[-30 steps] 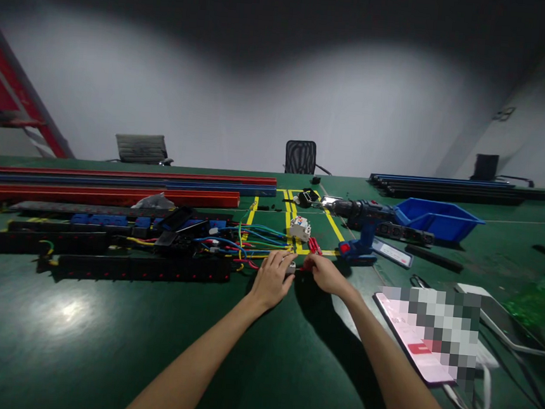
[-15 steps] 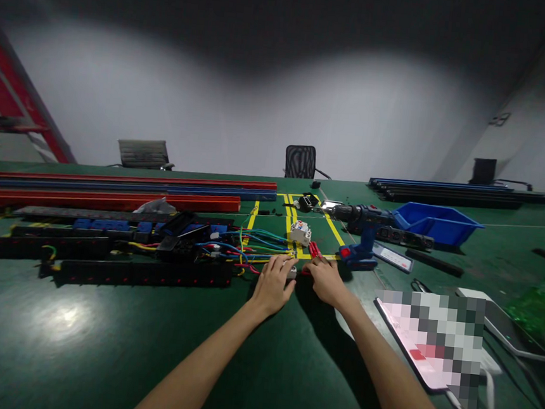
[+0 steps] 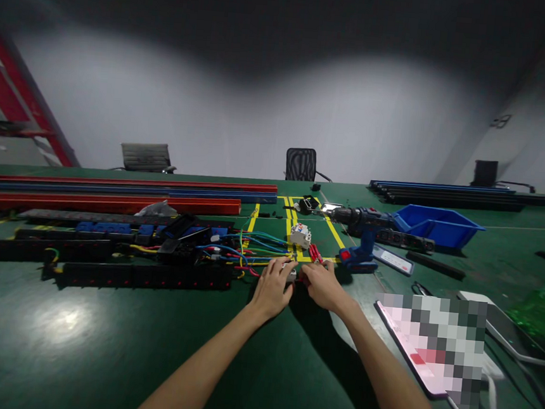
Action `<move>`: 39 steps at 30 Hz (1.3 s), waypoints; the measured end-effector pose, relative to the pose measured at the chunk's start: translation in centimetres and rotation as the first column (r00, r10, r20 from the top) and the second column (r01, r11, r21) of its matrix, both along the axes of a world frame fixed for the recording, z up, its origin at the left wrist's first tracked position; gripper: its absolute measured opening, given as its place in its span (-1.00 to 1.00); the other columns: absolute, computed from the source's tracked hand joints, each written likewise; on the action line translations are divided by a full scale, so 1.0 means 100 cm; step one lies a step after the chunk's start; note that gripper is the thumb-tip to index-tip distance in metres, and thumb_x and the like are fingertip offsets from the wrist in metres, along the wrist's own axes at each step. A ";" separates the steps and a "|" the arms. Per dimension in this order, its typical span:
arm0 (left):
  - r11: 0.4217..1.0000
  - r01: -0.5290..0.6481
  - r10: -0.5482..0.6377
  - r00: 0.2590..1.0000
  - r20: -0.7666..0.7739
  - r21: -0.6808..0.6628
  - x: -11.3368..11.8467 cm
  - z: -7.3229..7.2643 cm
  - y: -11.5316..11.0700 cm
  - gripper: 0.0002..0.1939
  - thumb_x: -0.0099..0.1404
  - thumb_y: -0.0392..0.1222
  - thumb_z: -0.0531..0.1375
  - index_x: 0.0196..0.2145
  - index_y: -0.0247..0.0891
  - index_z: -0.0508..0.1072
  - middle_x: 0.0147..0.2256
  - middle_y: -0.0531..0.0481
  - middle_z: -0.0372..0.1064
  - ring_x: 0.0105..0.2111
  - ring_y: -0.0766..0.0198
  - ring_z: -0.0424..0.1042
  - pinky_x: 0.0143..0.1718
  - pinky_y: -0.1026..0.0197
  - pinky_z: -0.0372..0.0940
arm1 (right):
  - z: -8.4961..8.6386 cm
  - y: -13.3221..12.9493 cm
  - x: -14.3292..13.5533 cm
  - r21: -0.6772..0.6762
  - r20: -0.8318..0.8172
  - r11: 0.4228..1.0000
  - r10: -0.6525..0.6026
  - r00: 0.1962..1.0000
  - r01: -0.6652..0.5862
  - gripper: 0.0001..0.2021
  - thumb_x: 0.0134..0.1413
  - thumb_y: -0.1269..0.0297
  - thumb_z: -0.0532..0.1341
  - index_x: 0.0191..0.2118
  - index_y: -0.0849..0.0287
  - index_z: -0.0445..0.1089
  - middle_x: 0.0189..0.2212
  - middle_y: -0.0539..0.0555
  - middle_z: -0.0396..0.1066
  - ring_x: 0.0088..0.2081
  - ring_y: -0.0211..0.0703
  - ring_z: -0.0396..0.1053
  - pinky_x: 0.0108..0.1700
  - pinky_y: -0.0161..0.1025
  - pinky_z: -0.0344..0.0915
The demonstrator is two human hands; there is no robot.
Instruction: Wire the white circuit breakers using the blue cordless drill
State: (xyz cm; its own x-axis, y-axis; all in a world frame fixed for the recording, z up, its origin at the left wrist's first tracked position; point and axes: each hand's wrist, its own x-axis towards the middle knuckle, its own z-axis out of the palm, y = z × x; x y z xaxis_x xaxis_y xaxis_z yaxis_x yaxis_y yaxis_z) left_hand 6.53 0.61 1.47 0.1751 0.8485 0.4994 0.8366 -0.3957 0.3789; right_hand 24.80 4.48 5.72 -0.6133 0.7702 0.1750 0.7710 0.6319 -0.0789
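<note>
My left hand [image 3: 272, 285] is closed over a small whitish block [image 3: 291, 275], probably a circuit breaker, on the green table. Coloured wires [image 3: 249, 253] lead up to this hand from the left. Close on its right, my right hand [image 3: 321, 284] has its fingers curled in a pinch near the block; what is between them is hidden. Just beyond the right hand lie red-handled pliers [image 3: 315, 253], partly covered by it. Past both hands stands a white circuit breaker [image 3: 301, 235], touched by neither.
A blue cordless drill [image 3: 362, 238] stands right of the pliers, with a blue bin [image 3: 437, 225] behind it. Black socket strips [image 3: 146, 276] and red rails [image 3: 196, 205] fill the left. A pink-edged phone [image 3: 412, 350] and white cable [image 3: 491, 402] lie at the near right.
My right hand has shifted slightly left, closer to the block and my left hand. The left hand stays on the block. The whole view has tilted very slightly.
</note>
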 end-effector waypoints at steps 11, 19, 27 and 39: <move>0.999 -0.005 0.006 1.000 0.004 -0.035 0.000 0.001 -0.001 -0.41 0.28 -0.27 0.19 0.23 0.00 0.20 0.16 -0.05 0.19 0.16 0.06 0.20 0.19 -0.06 0.24 | 0.000 -0.001 -0.005 0.022 -0.001 0.999 -0.026 1.000 0.026 -0.72 0.02 0.58 0.10 -0.15 0.16 0.36 -0.09 0.22 0.46 -0.06 0.02 0.37 -0.03 -0.13 0.08; 0.998 -0.011 0.011 1.000 -0.003 -0.055 0.000 0.002 -0.001 -0.41 0.28 -0.27 0.18 0.24 0.00 0.20 0.13 -0.06 0.22 0.15 0.06 0.23 0.18 -0.04 0.23 | -0.001 -0.003 -0.011 0.018 -0.050 1.000 0.006 0.999 -0.005 -0.71 0.08 0.56 0.09 -0.11 0.15 0.37 -0.09 0.17 0.47 0.03 -0.01 0.34 0.12 -0.11 0.05; 0.998 -0.020 0.020 1.000 -0.011 -0.060 0.001 0.000 0.000 -0.38 0.28 -0.27 0.17 0.26 0.02 0.16 0.14 -0.06 0.20 0.15 0.07 0.24 0.18 -0.03 0.22 | -0.009 0.003 -0.012 -0.014 -0.133 1.000 -0.026 0.991 0.025 -0.69 0.08 0.55 0.11 -0.05 0.17 0.34 -0.09 0.18 0.47 -0.02 -0.03 0.38 0.01 -0.19 0.14; 1.000 -0.001 0.001 1.000 0.003 -0.029 0.000 0.001 -0.001 -0.37 0.29 -0.30 0.15 0.27 -0.01 0.12 0.14 -0.06 0.22 0.15 0.06 0.23 0.18 -0.03 0.23 | 0.000 0.013 0.004 0.044 -0.396 0.995 -0.061 0.916 0.085 -0.79 0.09 0.42 0.17 -0.12 0.11 0.34 -0.08 0.12 0.41 0.00 -0.03 0.32 0.05 -0.15 0.20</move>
